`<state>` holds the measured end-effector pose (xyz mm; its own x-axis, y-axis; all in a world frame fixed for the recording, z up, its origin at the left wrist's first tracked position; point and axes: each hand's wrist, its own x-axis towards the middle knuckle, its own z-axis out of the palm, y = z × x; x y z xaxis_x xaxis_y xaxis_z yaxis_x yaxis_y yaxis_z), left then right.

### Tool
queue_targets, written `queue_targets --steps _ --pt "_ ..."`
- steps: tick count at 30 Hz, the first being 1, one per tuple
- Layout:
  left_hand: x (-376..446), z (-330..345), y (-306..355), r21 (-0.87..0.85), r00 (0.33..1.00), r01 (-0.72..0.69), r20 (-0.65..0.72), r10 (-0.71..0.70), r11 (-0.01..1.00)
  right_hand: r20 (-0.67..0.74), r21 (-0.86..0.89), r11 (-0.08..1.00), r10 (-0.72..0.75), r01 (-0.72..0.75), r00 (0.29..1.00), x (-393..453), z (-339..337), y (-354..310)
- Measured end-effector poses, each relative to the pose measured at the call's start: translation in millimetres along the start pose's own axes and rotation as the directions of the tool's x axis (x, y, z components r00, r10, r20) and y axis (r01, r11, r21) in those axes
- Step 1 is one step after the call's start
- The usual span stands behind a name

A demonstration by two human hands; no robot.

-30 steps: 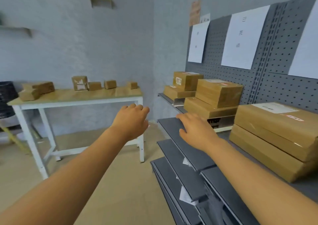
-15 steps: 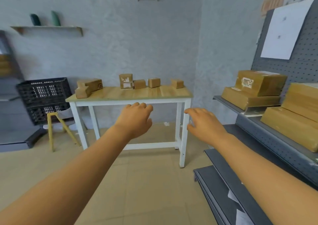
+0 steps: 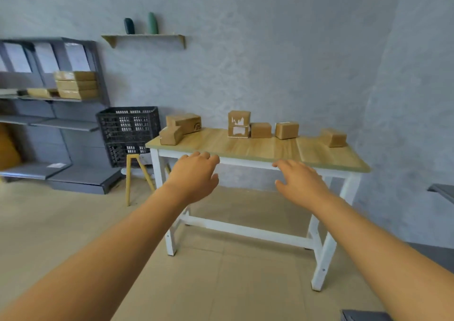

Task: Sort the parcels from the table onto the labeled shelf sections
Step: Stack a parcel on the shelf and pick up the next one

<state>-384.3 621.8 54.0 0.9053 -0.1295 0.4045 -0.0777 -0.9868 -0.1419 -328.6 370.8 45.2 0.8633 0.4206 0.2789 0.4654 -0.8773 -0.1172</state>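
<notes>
Head view: left hand and right hand both out ahead, fingers loose and holding nothing, short of the worktop. Probably raised so for the reach to a next parcel. Parcels well apart along the far edge: a leaning pair at left, a labelled stack mid-way, two small boxes beside it, one more at right (labels too blurred to read). Shelf at far left, some boxes on it.

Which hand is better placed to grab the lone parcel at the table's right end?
Probably the right hand: open and empty, it's on the lone parcel's side; the left hand is farther across.
</notes>
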Motion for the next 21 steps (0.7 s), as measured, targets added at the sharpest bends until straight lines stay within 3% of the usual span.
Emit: queue_targets --steps 8,21 --pt "62.6 66.1 -125.1 0.074 0.985 0.153 0.067 -0.158 0.985 0.022 0.042 0.986 -0.163 0.162 0.986 157.4 62.7 -57.1" --pt "213.5 168.2 -314.5 0.078 0.978 0.177 0.102 -0.184 0.981 0.035 0.069 0.986 -0.157 0.154 0.987 388.1 149.0 -117.6"
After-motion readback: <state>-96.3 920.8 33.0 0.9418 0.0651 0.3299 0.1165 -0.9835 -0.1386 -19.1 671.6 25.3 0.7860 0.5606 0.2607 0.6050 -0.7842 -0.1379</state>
